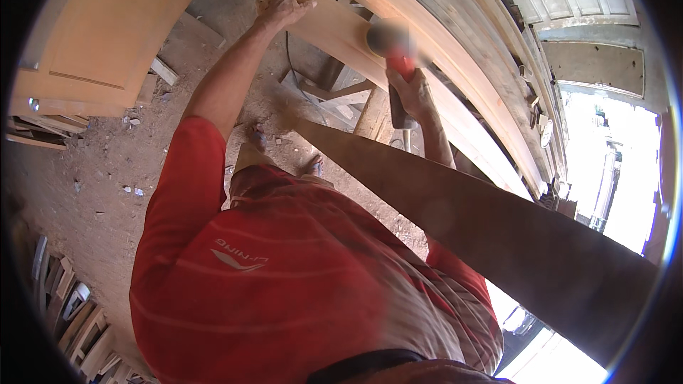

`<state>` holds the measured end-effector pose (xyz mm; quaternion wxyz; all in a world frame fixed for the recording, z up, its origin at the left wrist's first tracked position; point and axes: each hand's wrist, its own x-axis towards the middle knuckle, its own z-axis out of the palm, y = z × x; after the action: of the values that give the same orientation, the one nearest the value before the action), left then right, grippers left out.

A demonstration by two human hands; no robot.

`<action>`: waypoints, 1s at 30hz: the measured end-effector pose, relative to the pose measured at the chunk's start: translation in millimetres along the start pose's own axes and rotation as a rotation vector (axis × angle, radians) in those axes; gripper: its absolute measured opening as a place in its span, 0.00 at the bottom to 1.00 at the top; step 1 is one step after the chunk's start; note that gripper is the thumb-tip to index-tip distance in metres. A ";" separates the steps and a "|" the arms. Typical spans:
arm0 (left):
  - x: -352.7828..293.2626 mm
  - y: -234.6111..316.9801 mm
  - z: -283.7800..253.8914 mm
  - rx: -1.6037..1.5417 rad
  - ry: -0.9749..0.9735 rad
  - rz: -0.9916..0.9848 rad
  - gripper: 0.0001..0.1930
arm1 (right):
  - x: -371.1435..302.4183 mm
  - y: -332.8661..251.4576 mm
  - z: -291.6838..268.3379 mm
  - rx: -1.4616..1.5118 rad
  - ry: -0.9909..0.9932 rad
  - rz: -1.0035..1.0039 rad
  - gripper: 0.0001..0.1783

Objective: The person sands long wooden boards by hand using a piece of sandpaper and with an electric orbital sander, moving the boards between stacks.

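Observation:
A pale wooden board (334, 21) runs from the far middle toward the lower right on a wooden support. At its far left end, my left hand (283, 10) presses down with thumb and finger spread apart. Wrapped round the body of a red and black power tool (403, 67) is my right hand (415, 94). The tool's round head, over the board, is blurred, so I cannot tell whether it is a sander or a grinder. A long brown plank-like strip (455, 203) crosses the near view, hiding part of my right arm.
Long planks (455, 21) lie stacked beyond the board. A dark cord (288, 57) hangs near my left arm. Panelled wooden door (92, 35) stands at the left, above scraps (163, 71) on the dirt floor. Wood offcuts (78, 313) pile at the lower left.

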<state>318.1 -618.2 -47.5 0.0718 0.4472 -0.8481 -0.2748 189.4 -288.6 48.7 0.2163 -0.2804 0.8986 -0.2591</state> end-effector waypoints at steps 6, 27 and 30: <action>28.0 -15.8 7.3 -0.073 -0.090 0.042 0.68 | -29.0 41.9 -28.8 0.175 0.119 0.154 0.27; 9.4 -26.6 6.9 -0.088 -0.139 0.053 0.71 | -66.5 191.3 -94.0 0.276 0.289 0.542 0.21; 4.0 -28.5 -0.5 -0.112 -0.151 0.018 0.70 | -58.4 131.5 -66.0 0.255 0.223 0.402 0.22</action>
<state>336.4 -634.4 -62.7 0.0350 0.4131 -0.8383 -0.3542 146.4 -136.7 36.7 0.1968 -0.0363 0.9146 -0.3513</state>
